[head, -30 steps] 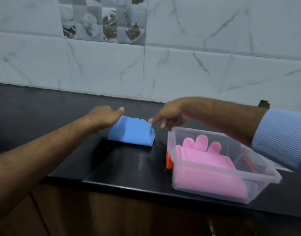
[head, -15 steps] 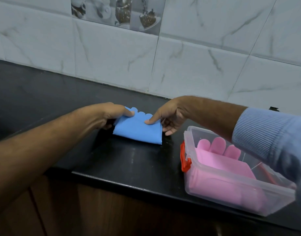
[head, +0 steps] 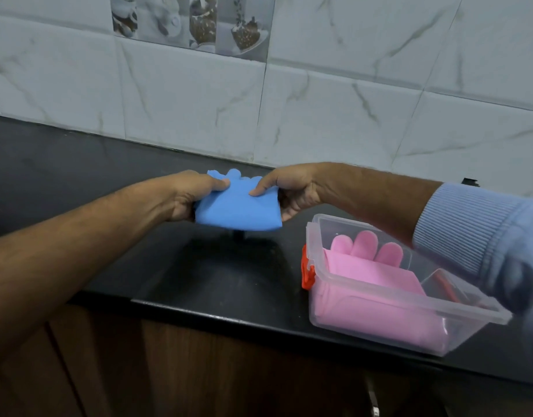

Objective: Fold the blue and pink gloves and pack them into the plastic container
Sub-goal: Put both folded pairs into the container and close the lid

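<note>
Nearest, at right front edge of black tabletop (head: pixel 217 284): one clear plastic container (head: pixel 403 319), lid off, orange latch (head: pixel 306 270) on its left end. Inside, pink gloves (head: pixel 370 278), folded flat, fingertips pointing away toward wall; number of pink gloves in the bundle not readable, counted as one folded bundle. A reddish strip behind the far-right wall of container, too unclear to name.

Further back, left of container and apart from it: one folded bundle of blue gloves (head: pixel 238 206), fingertips showing at far edge; single or pair, could not tell. Appeared raised just off tabletop, dark shadow beneath. Left hand (head: pixel 193 194) gripped its left side, thumb on top, fingers curled under. Right hand (head: pixel 289 191) pinched its right side, thumb on top, fingers below. Two hands, both on the blue bundle. Blue ribbed sleeve (head: pixel 476 233) on right arm only; left forearm bare.

Farthest: white marbled wall tiles (head: pixel 334 121), one printed tile strip with cups at top.

Step judged: pink packed, blue folded and held for transfer. Next move likely calls for carrying bundle rightward over container rim without letting fold spring open, then laying it on the pink.
</note>
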